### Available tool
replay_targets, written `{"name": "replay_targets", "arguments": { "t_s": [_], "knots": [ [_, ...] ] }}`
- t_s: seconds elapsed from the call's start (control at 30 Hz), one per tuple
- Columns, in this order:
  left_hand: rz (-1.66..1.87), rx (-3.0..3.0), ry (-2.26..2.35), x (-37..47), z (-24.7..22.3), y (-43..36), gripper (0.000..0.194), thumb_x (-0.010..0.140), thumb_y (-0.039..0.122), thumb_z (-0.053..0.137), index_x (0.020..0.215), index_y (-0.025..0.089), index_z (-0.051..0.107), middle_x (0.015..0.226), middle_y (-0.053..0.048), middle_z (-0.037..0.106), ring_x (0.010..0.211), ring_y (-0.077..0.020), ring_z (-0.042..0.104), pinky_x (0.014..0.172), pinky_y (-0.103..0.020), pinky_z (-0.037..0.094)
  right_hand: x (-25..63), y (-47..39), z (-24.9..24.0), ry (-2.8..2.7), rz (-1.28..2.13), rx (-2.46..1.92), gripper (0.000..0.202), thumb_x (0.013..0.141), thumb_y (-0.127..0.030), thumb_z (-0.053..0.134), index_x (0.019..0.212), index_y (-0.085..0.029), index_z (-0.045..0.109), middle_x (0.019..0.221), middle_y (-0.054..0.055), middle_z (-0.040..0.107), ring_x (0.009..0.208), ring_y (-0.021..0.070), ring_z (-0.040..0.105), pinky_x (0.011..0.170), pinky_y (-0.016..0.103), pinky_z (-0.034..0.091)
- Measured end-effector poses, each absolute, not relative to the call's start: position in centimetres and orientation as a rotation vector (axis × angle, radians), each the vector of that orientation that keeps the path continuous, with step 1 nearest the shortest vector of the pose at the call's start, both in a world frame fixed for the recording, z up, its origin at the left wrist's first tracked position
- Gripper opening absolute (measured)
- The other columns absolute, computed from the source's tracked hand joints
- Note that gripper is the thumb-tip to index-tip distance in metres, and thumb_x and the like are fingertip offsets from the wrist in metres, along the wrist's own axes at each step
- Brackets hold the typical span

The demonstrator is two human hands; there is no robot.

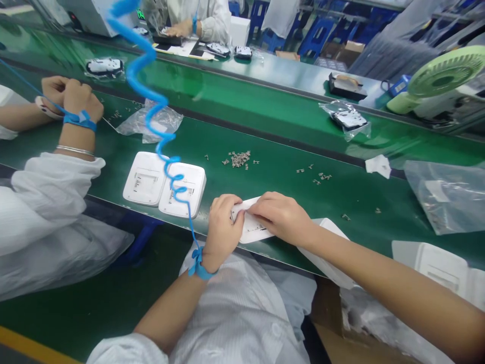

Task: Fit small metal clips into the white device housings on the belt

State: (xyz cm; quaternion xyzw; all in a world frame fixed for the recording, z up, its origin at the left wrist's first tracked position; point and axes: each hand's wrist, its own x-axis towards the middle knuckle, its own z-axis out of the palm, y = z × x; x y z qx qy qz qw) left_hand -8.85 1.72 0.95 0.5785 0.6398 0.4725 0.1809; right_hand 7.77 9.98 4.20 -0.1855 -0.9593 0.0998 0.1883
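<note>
Near the bench's front edge, my left hand (224, 225) grips the left side of a white plastic housing (254, 231), its thumb on top. My right hand (282, 215) bends over the same housing with its fingertips pinched together near my left thumb. Whatever sits between those fingertips is hidden. Beyond my hands lies a pile of small metal clips (240, 159), with a few more clips (322, 177) scattered to the right. Two similar white housings (146, 178) rest side by side to the left. A blue wristband (202, 265) with a coiled cord circles my left wrist.
A co-worker's hands (76, 98) are at the left. More white housings (443, 265) and a clear plastic bag (450, 197) are at the right. Bagged parts (348, 119) sit on the moving-belt-like green strip. A green fan (441, 78) stands at the back right.
</note>
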Motion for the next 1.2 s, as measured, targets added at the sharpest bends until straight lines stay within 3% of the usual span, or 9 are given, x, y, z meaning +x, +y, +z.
{"name": "replay_targets", "arguments": {
  "t_s": [0.3,0.5,0.8,0.93,1.07,1.2],
  "knots": [
    [1.283,1.713,1.878,-8.5,0.9,1.6,0.019,0.085,0.007,0.057,0.097,0.022,0.059,0.098,-0.004,0.066,0.092,-0.0218,0.057,0.084,-0.037,0.046,7.6,9.6,4.5,-2.760,0.205,-0.499,0.026,0.098,-0.011,0.045,0.086,-0.019,0.066,0.079,0.005,0.070,0.079,0.0184,0.059,0.073,0.031,0.044],
    [1.282,1.739,1.930,-7.9,0.3,1.1,0.017,0.089,0.012,0.055,0.104,0.021,0.056,0.104,-0.007,0.066,0.100,-0.0252,0.056,0.091,-0.042,0.046,7.0,9.7,4.4,-2.593,0.327,-0.724,0.021,0.091,-0.012,0.049,0.106,-0.019,0.062,0.107,0.010,0.070,0.095,0.0219,0.064,0.077,0.033,0.051],
    [1.189,1.810,2.097,-7.7,0.6,1.0,0.021,0.085,0.009,0.058,0.101,0.022,0.056,0.100,-0.005,0.067,0.096,-0.0231,0.059,0.085,-0.038,0.047,6.5,10.6,3.8,-2.620,0.335,-0.571,0.019,0.090,-0.013,0.049,0.099,-0.020,0.064,0.098,0.009,0.071,0.088,0.0228,0.065,0.075,0.035,0.054],
    [1.142,1.819,2.155,-7.8,1.4,-0.1,0.019,0.083,0.010,0.060,0.098,0.021,0.056,0.094,-0.006,0.063,0.090,-0.0254,0.056,0.081,-0.041,0.044,7.6,10.7,6.4,-2.504,0.497,-0.540,0.016,0.093,-0.019,0.053,0.104,-0.022,0.064,0.106,0.009,0.070,0.089,0.0197,0.067,0.075,0.033,0.056],
    [1.037,1.777,2.457,-9.4,1.6,-1.7,0.016,0.085,0.018,0.059,0.101,0.019,0.057,0.094,-0.009,0.060,0.094,-0.0308,0.056,0.085,-0.047,0.042,13.3,9.9,10.5,-2.200,0.439,-0.906,0.010,0.092,-0.025,0.058,0.099,-0.026,0.065,0.101,0.007,0.071,0.089,0.0210,0.067,0.076,0.036,0.057],
    [1.171,1.834,2.590,-11.7,0.4,-1.4,0.032,0.082,0.023,0.063,0.112,0.018,0.056,0.115,-0.015,0.055,0.119,-0.0378,0.049,0.104,-0.059,0.035,21.1,6.9,10.3,-2.080,0.213,-1.384,0.011,0.091,-0.031,0.061,0.099,-0.025,0.065,0.093,0.007,0.071,0.085,0.0230,0.066,0.076,0.038,0.055]
  ]
}}
